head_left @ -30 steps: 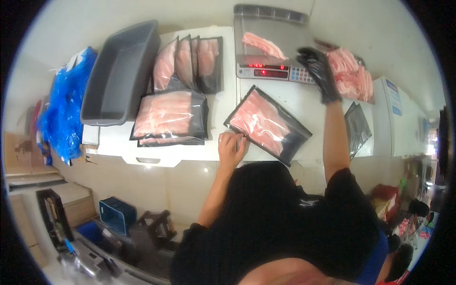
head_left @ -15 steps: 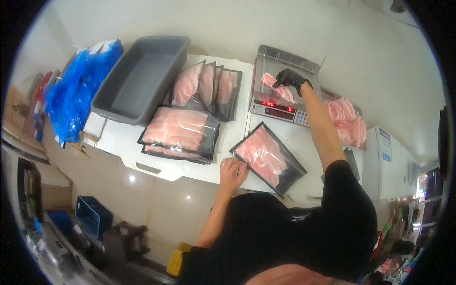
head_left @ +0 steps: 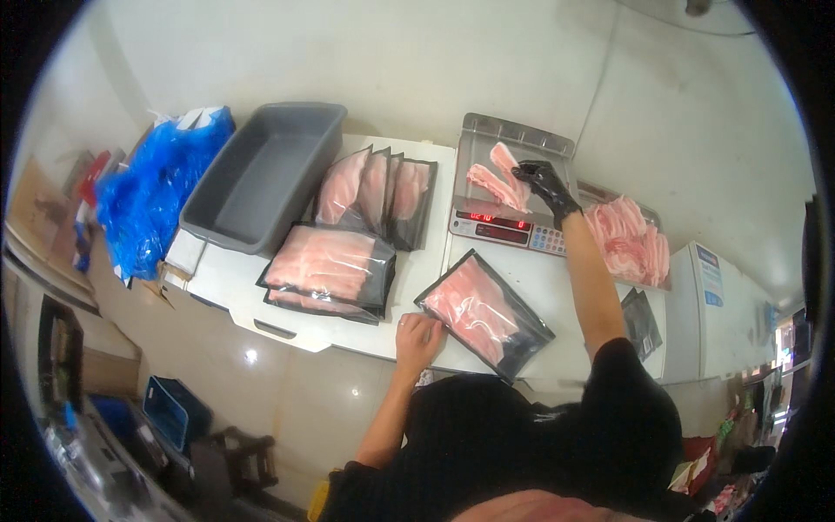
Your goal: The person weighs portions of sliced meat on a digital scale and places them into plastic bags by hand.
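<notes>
My right hand, in a black glove, pinches a strip of sliced raw meat above the steel pan of a digital scale. Another pink-and-white strip lies on that pan, left of my fingers. Bare and curled closed, my left hand rests at the table's front edge, against the left corner of a clear-fronted, black-backed meat pack. Whether its fingers grip anything is hidden. Right of the scale, a metal tray bears a heap of sliced meat.
On the left of the white table stand a grey plastic tub, stacked meat packs and several more packs behind. A blue plastic bag lies beyond the tub. Dark empty pouches lie beneath my right forearm.
My right hand has drawn back slightly, separating a strip from the meat on the pan, and the scale's red reading has changed. The left hand stays by the pack. The whole view has shifted slightly.
</notes>
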`<move>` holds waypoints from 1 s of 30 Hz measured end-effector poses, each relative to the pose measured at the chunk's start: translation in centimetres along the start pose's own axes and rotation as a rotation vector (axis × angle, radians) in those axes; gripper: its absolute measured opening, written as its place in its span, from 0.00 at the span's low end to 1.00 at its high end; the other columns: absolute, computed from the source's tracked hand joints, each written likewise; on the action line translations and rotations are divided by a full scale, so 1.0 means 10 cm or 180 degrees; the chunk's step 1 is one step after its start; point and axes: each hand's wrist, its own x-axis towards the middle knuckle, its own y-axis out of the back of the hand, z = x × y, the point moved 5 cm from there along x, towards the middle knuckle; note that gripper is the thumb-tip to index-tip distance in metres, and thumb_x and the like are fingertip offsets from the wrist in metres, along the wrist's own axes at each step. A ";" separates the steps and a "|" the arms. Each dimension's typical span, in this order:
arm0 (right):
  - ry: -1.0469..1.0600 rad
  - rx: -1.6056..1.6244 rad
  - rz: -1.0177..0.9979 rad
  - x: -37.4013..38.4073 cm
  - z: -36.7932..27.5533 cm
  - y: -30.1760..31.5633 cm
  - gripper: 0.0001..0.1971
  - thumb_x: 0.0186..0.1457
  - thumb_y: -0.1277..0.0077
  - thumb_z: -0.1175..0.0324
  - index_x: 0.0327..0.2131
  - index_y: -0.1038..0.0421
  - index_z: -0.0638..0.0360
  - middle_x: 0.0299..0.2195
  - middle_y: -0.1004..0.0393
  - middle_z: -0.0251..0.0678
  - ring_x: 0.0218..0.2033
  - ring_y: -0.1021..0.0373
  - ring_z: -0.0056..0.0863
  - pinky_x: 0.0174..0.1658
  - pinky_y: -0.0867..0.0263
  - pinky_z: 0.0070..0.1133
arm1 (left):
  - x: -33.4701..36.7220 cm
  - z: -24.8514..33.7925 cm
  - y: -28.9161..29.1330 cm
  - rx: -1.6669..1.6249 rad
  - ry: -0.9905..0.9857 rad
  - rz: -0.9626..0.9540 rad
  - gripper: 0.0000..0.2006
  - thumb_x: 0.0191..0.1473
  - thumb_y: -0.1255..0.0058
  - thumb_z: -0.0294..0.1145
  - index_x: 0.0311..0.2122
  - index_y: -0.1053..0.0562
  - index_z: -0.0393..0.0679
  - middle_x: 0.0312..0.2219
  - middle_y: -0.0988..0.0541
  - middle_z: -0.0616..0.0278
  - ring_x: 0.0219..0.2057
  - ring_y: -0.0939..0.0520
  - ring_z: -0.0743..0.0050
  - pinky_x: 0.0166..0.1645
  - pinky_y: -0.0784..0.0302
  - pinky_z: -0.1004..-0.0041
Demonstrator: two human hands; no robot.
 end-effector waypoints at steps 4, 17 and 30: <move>0.0353 0.0197 0.0292 -0.75 -0.58 0.08 0.12 0.57 0.36 0.66 0.41 0.19 0.64 0.32 0.20 0.28 0.33 0.29 0.16 0.38 0.31 0.21 | 0.03 0.04 0.01 -0.0004 0.0202 0.0287 0.02 0.52 0.37 0.23 0.32 0.20 0.40 0.32 0.19 0.57 0.36 0.20 0.55 0.42 0.26 0.62; 0.0359 0.1729 0.0034 -2.57 -0.15 -0.21 0.20 0.59 0.37 0.75 0.53 0.29 0.69 0.39 0.19 0.36 0.37 0.23 0.22 0.40 0.26 0.23 | 0.92 1.67 -0.96 -0.2270 0.1535 -0.0524 0.31 0.57 0.40 0.18 0.64 0.37 0.42 0.39 0.20 0.58 0.39 0.18 0.73 0.46 0.21 0.74; 0.0029 0.1175 0.0653 -3.11 -0.13 0.35 0.21 0.58 0.37 0.79 0.55 0.24 0.62 0.35 0.22 0.26 0.35 0.32 0.12 0.41 0.32 0.16 | 0.45 2.27 -1.39 -0.1416 0.0796 -0.0610 0.19 0.60 0.43 0.19 0.56 0.26 0.40 0.43 0.17 0.59 0.43 0.17 0.74 0.46 0.24 0.73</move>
